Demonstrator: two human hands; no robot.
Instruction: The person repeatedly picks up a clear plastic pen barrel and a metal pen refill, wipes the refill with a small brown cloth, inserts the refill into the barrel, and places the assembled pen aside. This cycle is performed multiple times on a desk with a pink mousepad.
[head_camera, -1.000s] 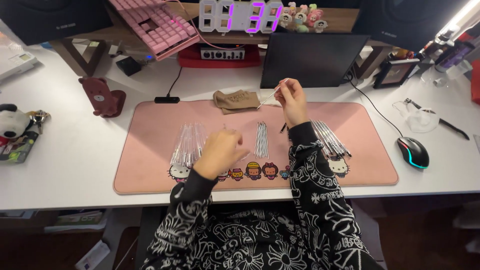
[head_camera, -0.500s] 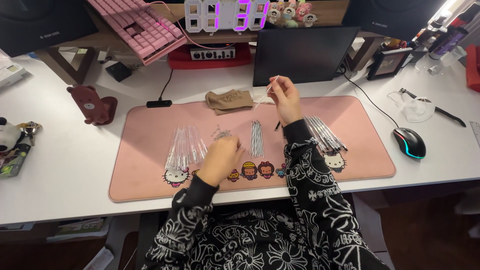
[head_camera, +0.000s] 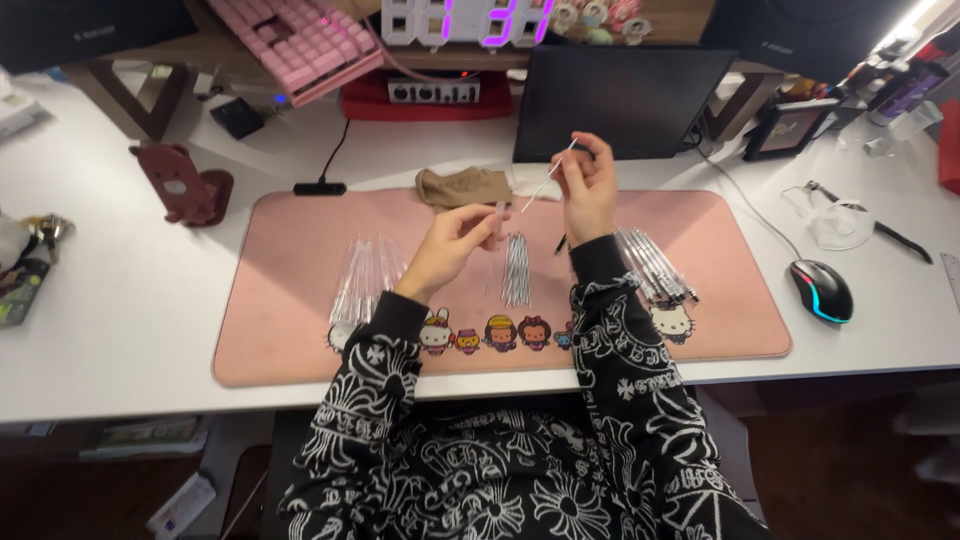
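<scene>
My right hand (head_camera: 588, 185) is raised above the pink desk mat (head_camera: 300, 330) and pinches a thin silver rod (head_camera: 548, 176) that slants down to the left. My left hand (head_camera: 455, 243) is lifted over the mat's middle and holds a small clear tube (head_camera: 497, 222) between its fingertips, close to the rod's lower end. Under my hands lies a bundle of thin silver rods (head_camera: 515, 268). A pile of clear tubes (head_camera: 362, 278) lies on the mat's left part. A row of dark-tipped finished pieces (head_camera: 655, 265) lies to the right.
A tan cloth pouch (head_camera: 462, 186) sits at the mat's far edge. A dark tablet (head_camera: 620, 100), a lit clock (head_camera: 480, 20) and a pink keyboard (head_camera: 300, 45) stand behind. A glowing mouse (head_camera: 820, 290) is at the right, and a brown stand (head_camera: 185, 185) at the left.
My left hand rose from the pile of tubes at the mat's left and came toward my right hand with a clear tube. The right hand stayed raised with the rod.
</scene>
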